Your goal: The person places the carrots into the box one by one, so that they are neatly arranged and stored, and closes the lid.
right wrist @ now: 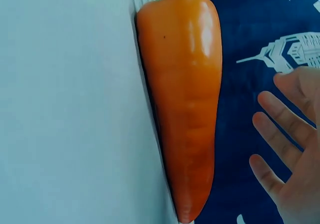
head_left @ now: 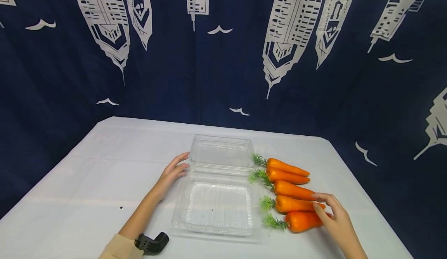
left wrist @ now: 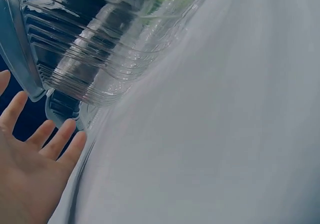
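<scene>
A clear plastic clamshell box lies spread open on the white table, its base [head_left: 218, 230] toward me and its lid [head_left: 221, 152] behind. My left hand [head_left: 170, 178] is beside the box's left edge, fingertips right at the seam between base and lid. In the left wrist view its fingers [left wrist: 64, 136] are loosely spread and grip nothing. Several orange carrots with green tops lie in a column right of the box. Over the tips of the nearer ones hovers my right hand [head_left: 336, 216], partly covering the nearest carrot [head_left: 302, 222]. The right wrist view shows its fingers [right wrist: 277, 134] spread apart, holding nothing.
The white table [head_left: 104, 166] has a small dark speck [head_left: 121, 207] on its left part. A dark band with a black piece [head_left: 152, 243] is around the left wrist. Behind the table hangs a navy curtain [head_left: 195, 76] printed with white buildings and birds.
</scene>
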The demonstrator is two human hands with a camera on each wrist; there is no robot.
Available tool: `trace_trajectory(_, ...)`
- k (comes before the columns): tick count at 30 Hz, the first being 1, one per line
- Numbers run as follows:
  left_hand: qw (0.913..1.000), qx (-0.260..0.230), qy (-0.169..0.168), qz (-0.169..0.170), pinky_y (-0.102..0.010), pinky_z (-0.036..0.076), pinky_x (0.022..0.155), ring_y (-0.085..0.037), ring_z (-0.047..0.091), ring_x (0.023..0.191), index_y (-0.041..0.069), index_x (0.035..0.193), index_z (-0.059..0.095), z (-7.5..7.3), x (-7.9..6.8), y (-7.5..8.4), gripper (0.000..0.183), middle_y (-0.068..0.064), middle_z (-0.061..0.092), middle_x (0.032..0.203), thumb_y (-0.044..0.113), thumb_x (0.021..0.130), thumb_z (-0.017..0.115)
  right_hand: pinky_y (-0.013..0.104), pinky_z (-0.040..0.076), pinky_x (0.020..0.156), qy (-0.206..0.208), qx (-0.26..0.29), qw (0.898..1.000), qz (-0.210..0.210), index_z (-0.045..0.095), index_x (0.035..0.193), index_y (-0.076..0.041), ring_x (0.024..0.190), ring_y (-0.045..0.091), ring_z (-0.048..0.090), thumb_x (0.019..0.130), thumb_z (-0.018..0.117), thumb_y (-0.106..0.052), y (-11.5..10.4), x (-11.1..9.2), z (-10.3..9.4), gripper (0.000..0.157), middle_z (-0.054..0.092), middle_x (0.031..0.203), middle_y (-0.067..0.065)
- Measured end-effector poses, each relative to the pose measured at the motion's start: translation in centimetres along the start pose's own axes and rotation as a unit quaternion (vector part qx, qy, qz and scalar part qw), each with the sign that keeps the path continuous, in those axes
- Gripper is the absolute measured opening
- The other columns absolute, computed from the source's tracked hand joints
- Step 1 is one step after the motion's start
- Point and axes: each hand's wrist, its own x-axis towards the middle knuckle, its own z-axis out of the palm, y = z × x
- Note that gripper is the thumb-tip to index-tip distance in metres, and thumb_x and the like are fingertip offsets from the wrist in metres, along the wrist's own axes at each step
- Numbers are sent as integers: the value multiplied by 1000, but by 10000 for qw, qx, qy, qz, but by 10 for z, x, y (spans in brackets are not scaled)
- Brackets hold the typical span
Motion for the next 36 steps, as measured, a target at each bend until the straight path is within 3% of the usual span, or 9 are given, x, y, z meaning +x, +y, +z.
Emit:
trace_trajectory(8, 9994, 160, -281, -97, -50, 30, 105, -32, 31, 133, 25, 141, 30, 1, -2, -3, 51, -5, 23, 149, 35, 93, 44, 21, 44, 71, -599, -229, 9977, 219, 58, 111, -15, 89, -11, 40, 89, 58, -31, 12, 0, -5, 28, 53, 107, -3)
trace_trajectory(13, 9983, 415, -343, -238, -56, 24, 106, -32, 27, 135, 33, 139, 32, 1, -4, -6, 48, -3, 22, 150, 36, 93, 45, 15, 39, 67, -681, -33, 9974, 219, 58, 112, -14, 88, -10, 42, 89, 58, -28, 14, -4, -4, 27, 55, 105, -6)
trace_trajectory(20, 9972, 541, -427, -290, -64, 11, 105, -32, 20, 138, 37, 137, 33, -1, -5, -10, 46, -5, 23, 149, 33, 93, 45, 17, 41, 65, -906, 92, 9958, -27, 59, 109, -14, 89, -10, 44, 86, 62, -26, 16, -4, -2, 26, 58, 101, -12)
trace_trajectory(25, 9960, 546, -620, -338, -62, 14, 106, -32, 22, 137, 38, 138, 30, 0, -4, -9, 50, -8, 22, 149, 34, 92, 48, 18, 43, 66, -1074, 195, 9931, -437, 60, 107, -12, 89, -11, 47, 80, 68, -18, 20, -3, 1, 29, 60, 100, -10)
trace_trajectory(32, 9943, 570, -844, -329, -59, 20, 106, -32, 32, 133, 34, 141, 26, 2, -4, -8, 53, -11, 36, 142, 28, 92, 48, 18, 41, 66, -1446, 94, 9893, -143, 60, 108, -14, 92, -15, 41, 78, 70, -25, 23, -4, 2, 33, 58, 105, -5)
trace_trajectory(36, 9939, 572, -875, -346, -57, 22, 106, -30, 33, 132, 33, 141, 25, 2, -3, -8, 55, -11, 40, 139, 28, 92, 49, 16, 42, 71, -1506, -29, 9884, -205, 60, 107, -13, 94, -16, 39, 78, 70, -27, 25, -4, 2, 34, 57, 108, -3)
